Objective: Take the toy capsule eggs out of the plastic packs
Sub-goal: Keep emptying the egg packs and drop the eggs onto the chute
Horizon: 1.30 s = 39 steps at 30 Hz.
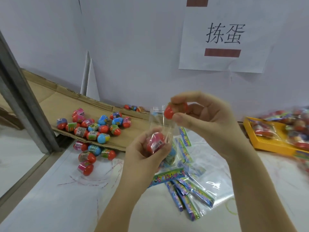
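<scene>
The job looked well advanced: many glossy, rounded loose eggs [93, 128] lay on the corrugated cardboard [50, 101] and the tabletop [83, 198], beside flat, emptied packs [192, 195] with bright printed header strips. The right hand [200, 118] pinched a smooth red capsule egg [173, 112] at the mouth of a clear, crinkly plastic pack [160, 123]. The left hand [142, 158] gripped that pack around another egg [155, 143] inside. Full packs [292, 128] waited in the yellow tray [267, 144].

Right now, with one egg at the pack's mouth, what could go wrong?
The right hand pinches the red capsule egg only by fingertips; it could slip. The left hand squeezes the clear plastic pack around a second egg, which may jam. The loose eggs beside the cardboard sheet could roll away.
</scene>
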Tool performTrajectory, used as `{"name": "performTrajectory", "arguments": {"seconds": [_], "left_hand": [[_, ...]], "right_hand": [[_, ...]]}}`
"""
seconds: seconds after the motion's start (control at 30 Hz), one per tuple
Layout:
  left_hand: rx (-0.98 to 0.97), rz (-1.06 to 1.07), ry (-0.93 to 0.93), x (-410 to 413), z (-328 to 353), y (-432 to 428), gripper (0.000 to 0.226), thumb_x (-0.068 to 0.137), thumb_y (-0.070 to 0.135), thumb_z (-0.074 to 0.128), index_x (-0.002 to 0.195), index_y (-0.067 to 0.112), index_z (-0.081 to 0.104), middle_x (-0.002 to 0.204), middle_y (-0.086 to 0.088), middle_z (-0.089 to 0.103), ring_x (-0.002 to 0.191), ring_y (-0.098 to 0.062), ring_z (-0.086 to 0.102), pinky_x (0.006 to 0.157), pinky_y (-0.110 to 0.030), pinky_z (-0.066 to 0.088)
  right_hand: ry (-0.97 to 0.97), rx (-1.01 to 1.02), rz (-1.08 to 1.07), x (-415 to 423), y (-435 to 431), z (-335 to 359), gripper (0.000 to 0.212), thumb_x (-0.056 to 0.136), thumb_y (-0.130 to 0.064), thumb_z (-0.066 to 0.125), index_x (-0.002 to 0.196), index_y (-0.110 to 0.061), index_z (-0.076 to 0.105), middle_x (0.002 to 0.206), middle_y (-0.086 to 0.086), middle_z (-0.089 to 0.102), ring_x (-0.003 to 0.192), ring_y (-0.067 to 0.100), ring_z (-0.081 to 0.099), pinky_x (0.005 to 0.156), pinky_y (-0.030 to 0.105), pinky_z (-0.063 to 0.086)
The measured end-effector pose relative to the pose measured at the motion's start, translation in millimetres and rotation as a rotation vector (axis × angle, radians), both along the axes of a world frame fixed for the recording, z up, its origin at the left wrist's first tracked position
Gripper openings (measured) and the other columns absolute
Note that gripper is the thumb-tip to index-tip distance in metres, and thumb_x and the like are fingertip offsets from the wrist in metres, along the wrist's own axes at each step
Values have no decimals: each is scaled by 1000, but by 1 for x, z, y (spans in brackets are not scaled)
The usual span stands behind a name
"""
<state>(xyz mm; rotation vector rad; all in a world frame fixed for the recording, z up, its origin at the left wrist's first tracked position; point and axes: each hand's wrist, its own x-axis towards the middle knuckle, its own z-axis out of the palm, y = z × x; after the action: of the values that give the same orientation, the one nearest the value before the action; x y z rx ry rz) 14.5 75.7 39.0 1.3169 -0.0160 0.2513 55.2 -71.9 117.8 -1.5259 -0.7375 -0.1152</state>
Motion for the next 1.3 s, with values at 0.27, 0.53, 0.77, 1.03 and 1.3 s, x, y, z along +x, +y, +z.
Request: {"name": "performTrajectory", "arguments": {"seconds": [0.27,0.53,0.77,1.03,1.3], "left_hand": [[72,-59,-36,-2,-1,0,40,68,17,81,101,39,72,76,10,71,61,-1,64,54,-14,50],[86,-110,-85,-2,-1,-1,36,71,19,84,93,46,73,73,10,69,63,-3,62,58,-16,51],[2,-132,-68,-4,2,-1,47,64,19,77,109,28,69,76,7,73,61,0,64,54,-12,49],[-27,-107,-38,-3,4,1,64,56,27,80,118,29,64,73,3,72,55,-4,61,49,-14,48],[-142,-86,-5,-3,4,1,33,59,44,80,90,32,78,67,9,71,54,-3,64,46,-16,49]], "right_hand": [[-260,-362,-304,-2,-4,0,35,83,-15,72,102,-43,61,97,-14,68,86,10,64,81,32,53],[-281,-458,-230,-9,-1,3,22,82,-8,72,93,-26,74,90,-9,72,94,11,63,87,31,49],[-285,-494,-284,-7,-1,2,24,82,-39,65,105,-46,65,118,-17,53,114,2,43,101,28,36],[170,-354,11,11,-6,-11,47,58,-53,83,97,-28,73,90,5,71,79,25,67,80,47,55],[158,-199,-42,12,1,-14,25,63,-40,77,78,-20,75,67,10,67,54,24,61,43,24,46]]}}
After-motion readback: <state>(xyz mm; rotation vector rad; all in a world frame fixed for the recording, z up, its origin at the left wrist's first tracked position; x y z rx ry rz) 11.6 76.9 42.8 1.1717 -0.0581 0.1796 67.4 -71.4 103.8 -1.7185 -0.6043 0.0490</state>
